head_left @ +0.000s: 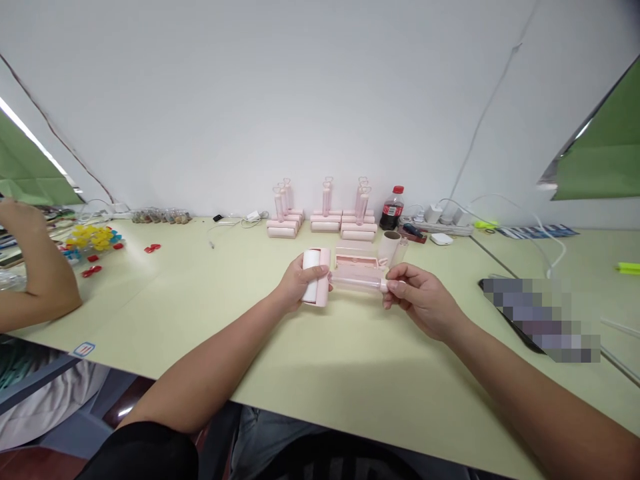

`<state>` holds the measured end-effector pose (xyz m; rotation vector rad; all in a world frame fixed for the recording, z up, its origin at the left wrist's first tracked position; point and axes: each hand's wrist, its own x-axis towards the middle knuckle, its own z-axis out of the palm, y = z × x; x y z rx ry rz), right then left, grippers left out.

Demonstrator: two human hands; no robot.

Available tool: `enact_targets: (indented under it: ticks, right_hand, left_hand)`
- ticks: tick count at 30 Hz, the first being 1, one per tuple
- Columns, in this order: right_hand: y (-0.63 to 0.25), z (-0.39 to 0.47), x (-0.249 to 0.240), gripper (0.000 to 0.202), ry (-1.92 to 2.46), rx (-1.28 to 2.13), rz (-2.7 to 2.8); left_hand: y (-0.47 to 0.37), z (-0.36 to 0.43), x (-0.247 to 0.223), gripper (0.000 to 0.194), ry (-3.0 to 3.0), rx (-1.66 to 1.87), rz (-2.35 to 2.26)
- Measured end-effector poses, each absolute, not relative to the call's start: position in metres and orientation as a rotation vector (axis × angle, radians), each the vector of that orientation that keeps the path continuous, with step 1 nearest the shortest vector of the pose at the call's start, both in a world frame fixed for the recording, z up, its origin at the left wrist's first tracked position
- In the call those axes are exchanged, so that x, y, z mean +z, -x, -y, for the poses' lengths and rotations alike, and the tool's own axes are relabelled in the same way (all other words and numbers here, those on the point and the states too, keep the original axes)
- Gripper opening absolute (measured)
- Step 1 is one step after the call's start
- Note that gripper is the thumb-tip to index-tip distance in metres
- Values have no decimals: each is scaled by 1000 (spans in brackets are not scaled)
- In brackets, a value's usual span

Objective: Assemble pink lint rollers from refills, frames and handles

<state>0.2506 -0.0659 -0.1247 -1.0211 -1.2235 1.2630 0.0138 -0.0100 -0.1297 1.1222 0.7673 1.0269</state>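
Observation:
My left hand is wrapped round a pink lint roller head with a white roll in it, thumb across its right side. From that side a clear pink handle runs out to my right hand, whose fingers pinch its far end. Whether the handle is joined to the head is hidden by my left thumb. Just behind lie an open pink casing, a pale cardboard-like tube and another clear handle.
Several pink lint rollers stand with handles upright along the wall. Beside them is a cola bottle. A dark phone-like object, partly blurred, lies at right. Another person's arm rests at left near yellow pieces.

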Motion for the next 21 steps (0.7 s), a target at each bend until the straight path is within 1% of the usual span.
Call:
enact_targets:
  ticks: [3, 4, 6, 8, 11, 14, 18, 21]
  right_hand:
    - [-248, 67, -127, 21, 958, 1511, 1180]
    - [-247, 68, -129, 21, 930, 1588, 1162]
    - [-245, 69, -132, 29, 876, 1707, 1134]
    - [-245, 71, -134, 35, 822, 1762, 1112]
    - [-246, 72, -135, 33, 751, 1792, 1083]
    - [-248, 72, -134, 25, 696, 1822, 1042]
    - [-248, 72, -131, 9, 657, 1843, 954]
    - [-245, 73, -129, 4, 657, 1865, 878]
  left_hand:
    - [-16, 12, -133, 48, -1156, 985, -743]
    - [-17, 13, -134, 47, -1169, 972, -733]
    - [-19, 15, -136, 46, -1189, 955, -716]
    - [-20, 17, -136, 47, -1189, 960, -719]
    - [-22, 21, -133, 49, -1175, 966, -747]
    - [-23, 24, -129, 53, -1159, 970, -765]
    - [-26, 27, -128, 58, -1145, 972, -786]
    - [-27, 27, -130, 57, -1136, 979, -811]
